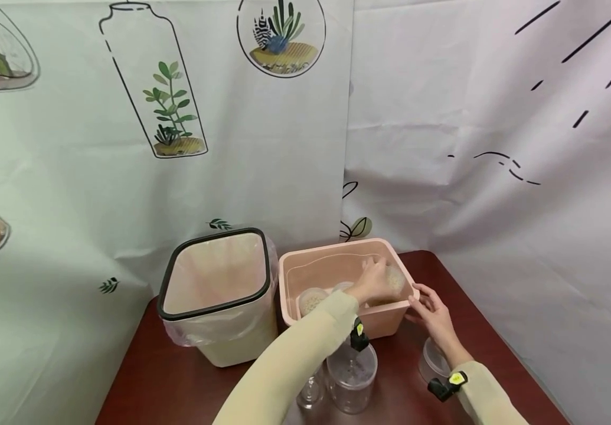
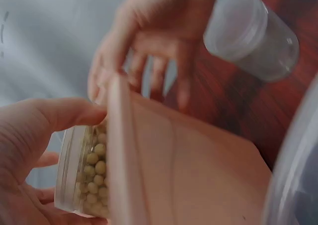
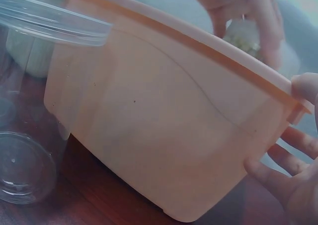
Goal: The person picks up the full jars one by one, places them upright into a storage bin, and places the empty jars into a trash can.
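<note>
A pale pink plastic bin stands on the dark red table. Inside its right end my left hand grips a clear jar of round beige beans, fingers and thumb around its sides. In the left wrist view, the bin's wall hides part of that jar. My right hand holds the bin's near right corner, the thumb at the rim and the other fingers curled under against the outer wall. Two more jars, one with beige contents, sit lower in the bin, partly behind my left arm.
Left of the bin stands a cream wastebasket with a black rim and a plastic liner. In front are a large clear jar and a smaller clear container. A lidded clear jar stands by my right wrist. A printed curtain hangs behind.
</note>
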A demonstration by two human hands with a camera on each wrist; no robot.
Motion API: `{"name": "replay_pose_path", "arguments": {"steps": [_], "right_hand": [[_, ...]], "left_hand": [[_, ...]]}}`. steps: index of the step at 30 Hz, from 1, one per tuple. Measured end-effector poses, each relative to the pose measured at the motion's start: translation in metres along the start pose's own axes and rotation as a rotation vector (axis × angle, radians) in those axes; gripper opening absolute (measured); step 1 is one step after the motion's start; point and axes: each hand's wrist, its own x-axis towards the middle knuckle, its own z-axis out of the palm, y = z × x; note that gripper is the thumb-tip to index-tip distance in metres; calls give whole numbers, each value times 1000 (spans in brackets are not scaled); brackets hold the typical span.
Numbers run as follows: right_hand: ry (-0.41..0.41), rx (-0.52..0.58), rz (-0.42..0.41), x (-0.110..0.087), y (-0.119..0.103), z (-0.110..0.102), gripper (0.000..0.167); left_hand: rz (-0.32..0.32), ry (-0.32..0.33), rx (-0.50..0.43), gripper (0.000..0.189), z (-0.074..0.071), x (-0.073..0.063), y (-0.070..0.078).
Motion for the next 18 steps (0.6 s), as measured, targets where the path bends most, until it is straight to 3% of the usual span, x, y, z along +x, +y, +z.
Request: {"name": "replay_pose_path", "arguments": {"steps": [5,12,18], "right_hand": [[7,-4,19,1,1,0,55],[13,-20,32,3,-1,0,57],[10,-18,25,3,1,0,57]], "left_hand": [[0,-60,48,61,6,2,-12],[63,-35,23,48,-1,6,-12],[72,-28,-30,44,-6,-2,-6]]}}
